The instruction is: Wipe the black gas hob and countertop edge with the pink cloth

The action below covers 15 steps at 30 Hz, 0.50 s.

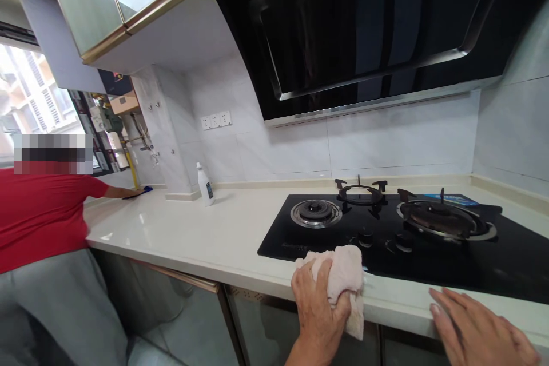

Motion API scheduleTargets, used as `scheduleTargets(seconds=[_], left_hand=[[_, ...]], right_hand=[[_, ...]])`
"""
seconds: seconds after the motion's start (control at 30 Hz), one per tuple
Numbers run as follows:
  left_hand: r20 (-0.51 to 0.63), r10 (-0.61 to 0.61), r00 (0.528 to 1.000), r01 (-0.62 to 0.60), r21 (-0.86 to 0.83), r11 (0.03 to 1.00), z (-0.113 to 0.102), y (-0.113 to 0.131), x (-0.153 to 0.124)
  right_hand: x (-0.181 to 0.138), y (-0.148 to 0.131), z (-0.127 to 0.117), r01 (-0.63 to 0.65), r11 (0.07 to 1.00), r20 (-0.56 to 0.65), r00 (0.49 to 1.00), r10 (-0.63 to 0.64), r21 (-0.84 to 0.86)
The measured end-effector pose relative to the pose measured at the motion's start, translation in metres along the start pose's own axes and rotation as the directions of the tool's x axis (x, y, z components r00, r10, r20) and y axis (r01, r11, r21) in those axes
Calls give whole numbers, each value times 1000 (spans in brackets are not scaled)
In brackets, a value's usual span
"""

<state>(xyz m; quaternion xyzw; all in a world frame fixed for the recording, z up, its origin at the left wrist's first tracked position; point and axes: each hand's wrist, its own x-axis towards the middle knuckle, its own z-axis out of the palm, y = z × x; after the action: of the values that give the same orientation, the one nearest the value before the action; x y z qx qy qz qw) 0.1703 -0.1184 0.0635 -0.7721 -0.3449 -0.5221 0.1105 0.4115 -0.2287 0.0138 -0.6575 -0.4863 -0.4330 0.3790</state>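
A: What does the left hand (315, 303) have?
B: A pink cloth (349, 269). The hand is curled tight around it.
A: And the right hand (484, 326)?
B: Open. It's by the front edge of the counter (231, 214), but I can't tell if it touches.
A: Where's the cloth?
B: In the left hand's grip, at the counter's front edge, near the front left corner of the stove (281, 231). One end hangs down.
A: What else?
B: A white bottle (205, 187) stands near the counter's back edge. A black hood (364, 40) hangs over the stove. A person (40, 211) in red reaches across the counter's left end.
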Motion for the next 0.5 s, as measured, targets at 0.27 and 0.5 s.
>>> scheduleTargets(seconds=[0.27,0.5], left_hand=[[-44,85,995,-91,-157,983,20,42,-12],[-1,196,981,-193,-176,965,16,32,-12]], right_hand=[[-10,7,1,30,998,-28,999,-31,-61],[-10,13,0,98,992,-6,995,-98,-74]])
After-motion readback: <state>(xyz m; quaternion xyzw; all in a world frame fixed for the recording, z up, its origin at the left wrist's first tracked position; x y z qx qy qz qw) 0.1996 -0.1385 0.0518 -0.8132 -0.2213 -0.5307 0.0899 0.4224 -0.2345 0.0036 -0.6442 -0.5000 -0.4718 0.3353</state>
